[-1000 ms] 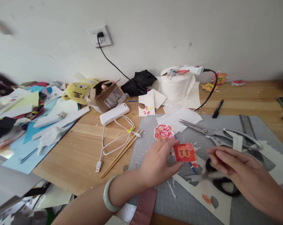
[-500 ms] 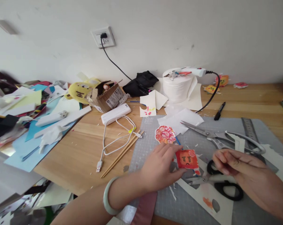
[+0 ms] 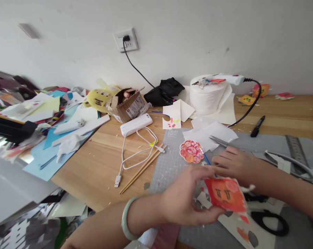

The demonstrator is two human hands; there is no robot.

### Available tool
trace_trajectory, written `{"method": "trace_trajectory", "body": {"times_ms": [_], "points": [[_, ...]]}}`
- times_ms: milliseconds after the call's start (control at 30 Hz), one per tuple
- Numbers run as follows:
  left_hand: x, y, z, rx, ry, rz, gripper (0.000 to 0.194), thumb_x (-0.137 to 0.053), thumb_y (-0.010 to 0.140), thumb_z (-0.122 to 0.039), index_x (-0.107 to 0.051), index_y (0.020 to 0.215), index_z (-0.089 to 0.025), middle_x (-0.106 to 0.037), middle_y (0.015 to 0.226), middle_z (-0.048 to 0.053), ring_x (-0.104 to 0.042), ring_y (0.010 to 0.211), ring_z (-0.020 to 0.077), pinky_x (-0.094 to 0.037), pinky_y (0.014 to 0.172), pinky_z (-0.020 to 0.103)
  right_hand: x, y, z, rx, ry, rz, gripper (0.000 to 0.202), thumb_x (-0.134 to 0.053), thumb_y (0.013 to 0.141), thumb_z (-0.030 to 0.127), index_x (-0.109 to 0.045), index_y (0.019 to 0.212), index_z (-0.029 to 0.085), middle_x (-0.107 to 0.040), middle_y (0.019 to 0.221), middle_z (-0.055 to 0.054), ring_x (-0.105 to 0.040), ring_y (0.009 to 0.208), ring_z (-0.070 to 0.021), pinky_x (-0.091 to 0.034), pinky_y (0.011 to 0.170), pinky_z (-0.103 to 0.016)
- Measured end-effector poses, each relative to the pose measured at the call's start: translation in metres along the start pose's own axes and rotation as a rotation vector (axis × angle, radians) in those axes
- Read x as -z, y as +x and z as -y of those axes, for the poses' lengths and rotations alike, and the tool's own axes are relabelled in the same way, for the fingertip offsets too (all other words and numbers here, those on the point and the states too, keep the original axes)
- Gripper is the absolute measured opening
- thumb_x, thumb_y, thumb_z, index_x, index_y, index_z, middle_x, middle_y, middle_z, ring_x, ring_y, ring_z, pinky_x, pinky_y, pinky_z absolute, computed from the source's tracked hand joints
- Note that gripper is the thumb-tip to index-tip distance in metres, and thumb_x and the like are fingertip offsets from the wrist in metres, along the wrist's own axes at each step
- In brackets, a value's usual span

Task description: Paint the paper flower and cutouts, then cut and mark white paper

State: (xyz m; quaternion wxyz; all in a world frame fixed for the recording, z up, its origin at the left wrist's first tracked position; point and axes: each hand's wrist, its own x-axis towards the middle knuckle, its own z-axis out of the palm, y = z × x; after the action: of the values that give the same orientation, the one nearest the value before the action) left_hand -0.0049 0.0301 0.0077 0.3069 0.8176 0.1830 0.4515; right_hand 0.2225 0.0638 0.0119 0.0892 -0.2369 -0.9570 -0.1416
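My left hand (image 3: 190, 197) holds a red-orange paper cutout (image 3: 225, 195) with a simple face drawn in black, pinched between thumb and fingers and lifted over the mat. Reaching across behind it, my right hand (image 3: 233, 164) has its fingers apart and pointing left. Its fingertips are close to a thin blue stick (image 3: 206, 159); whether they touch it I cannot tell. Beside the stick lies a pink and orange flower-like paper cutout (image 3: 191, 151). Black-handled scissors (image 3: 272, 223) rest partly hidden under my right arm, and the blade of other scissors (image 3: 216, 140) shows past my right hand.
A grey cutting mat (image 3: 169, 155) covers the wooden table's right side. Wooden chopsticks (image 3: 142, 169), a white power bank (image 3: 136, 124) with cable, a cardboard box (image 3: 127, 108) and a paper roll (image 3: 207, 98) stand around it. A black pen (image 3: 257, 126) lies right.
My right hand has moved left and away from me, toward the blue stick, over the scissors. My left hand has raised and tilted the red-orange cutout. The view has shifted left.
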Motion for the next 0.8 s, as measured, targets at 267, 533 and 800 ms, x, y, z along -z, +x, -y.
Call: {"method": "trace_trajectory", "body": {"times_ms": [267,533,800], "points": [[-0.009,-0.003,-0.004,-0.221,-0.018,0.086,0.054,-0.061,0.085,-0.036,-0.035,0.127,-0.011,-0.064,0.098,0.014,-0.064,0.091,0.0188,-0.053,0.078,0.024,-0.003,0.000,0.007,0.105,0.058,-0.086,0.025,-0.039,0.087,0.009,-0.060,0.094,0.021,-0.067,0.082,-0.002,-0.057,0.073,-0.0155,-0.039,0.073,-0.034],[-0.007,0.000,-0.007,-0.244,0.082,0.098,0.051,-0.062,0.082,-0.044,-0.040,0.119,-0.018,-0.069,0.089,0.008,-0.069,0.076,0.0164,-0.054,0.067,0.026,0.004,-0.015,-0.012,0.001,0.102,-0.262,0.040,-0.035,0.089,0.008,-0.059,0.115,0.026,-0.072,0.099,-0.003,-0.064,0.088,-0.0189,-0.046,0.081,-0.038],[-0.006,-0.004,-0.004,-0.188,0.038,0.171,0.056,-0.065,0.079,-0.041,-0.037,0.122,-0.019,-0.069,0.097,0.010,-0.068,0.087,0.0192,-0.055,0.075,0.028,0.012,-0.019,0.001,-0.306,0.381,-0.426,0.037,-0.055,0.083,0.012,-0.057,0.117,0.028,-0.070,0.103,-0.002,-0.066,0.093,-0.0189,-0.055,0.082,-0.033]]}}
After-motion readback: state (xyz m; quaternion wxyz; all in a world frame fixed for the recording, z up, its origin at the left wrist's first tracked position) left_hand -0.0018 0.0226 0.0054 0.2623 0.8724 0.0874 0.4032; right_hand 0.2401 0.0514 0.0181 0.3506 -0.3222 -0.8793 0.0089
